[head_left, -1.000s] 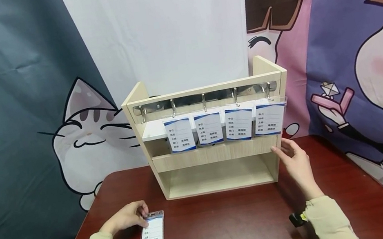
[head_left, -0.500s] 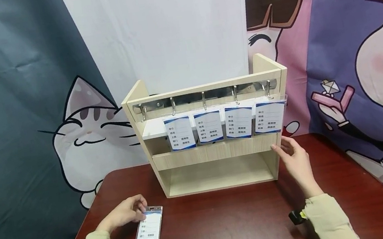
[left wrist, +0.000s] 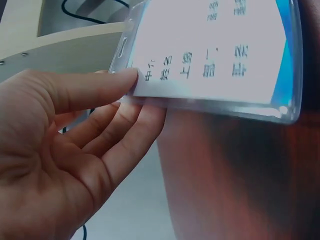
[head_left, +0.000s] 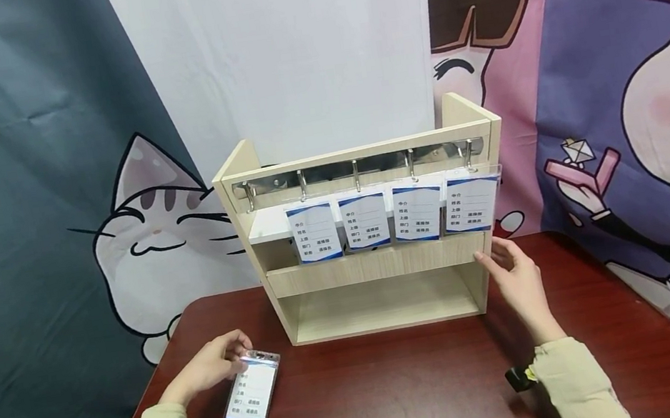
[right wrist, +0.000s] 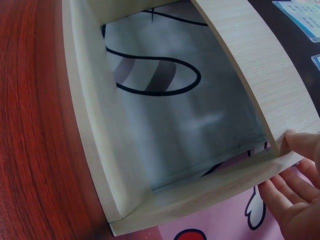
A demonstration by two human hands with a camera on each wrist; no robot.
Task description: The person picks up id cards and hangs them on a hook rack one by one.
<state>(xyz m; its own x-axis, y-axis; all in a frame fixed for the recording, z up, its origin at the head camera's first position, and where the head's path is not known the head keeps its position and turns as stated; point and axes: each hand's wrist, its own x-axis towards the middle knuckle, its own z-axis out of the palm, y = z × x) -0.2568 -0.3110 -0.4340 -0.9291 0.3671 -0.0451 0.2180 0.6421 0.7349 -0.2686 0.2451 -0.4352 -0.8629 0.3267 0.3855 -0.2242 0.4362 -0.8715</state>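
In the head view my left hand (head_left: 209, 365) pinches a clear-cased name badge (head_left: 252, 395) by its slotted top end. The left wrist view shows the thumb on the face of the badge (left wrist: 200, 55) and the fingers beneath; dark tabletop lies below it. At the lower right side of a pale wooden rack (head_left: 376, 269), my right hand (head_left: 517, 279) holds the side panel, thumb on the front board and fingers against the outer face. Several similar badges (head_left: 418, 212) hang in a row from hooks on the rack's metal strip (head_left: 355, 166); the leftmost hook (head_left: 249, 196) bears none.
The rack stands toward the back of a reddish-brown table (head_left: 389, 396), with a white inner shelf (head_left: 269, 226) and a low compartment (head_left: 382, 305). Behind it hang a white cloth (head_left: 286, 57) and cartoon-printed curtains (head_left: 588, 77).
My left hand has moved slightly left and away from me with the badge, which has turned so its lower end points further left. The right hand has stayed at the rack.
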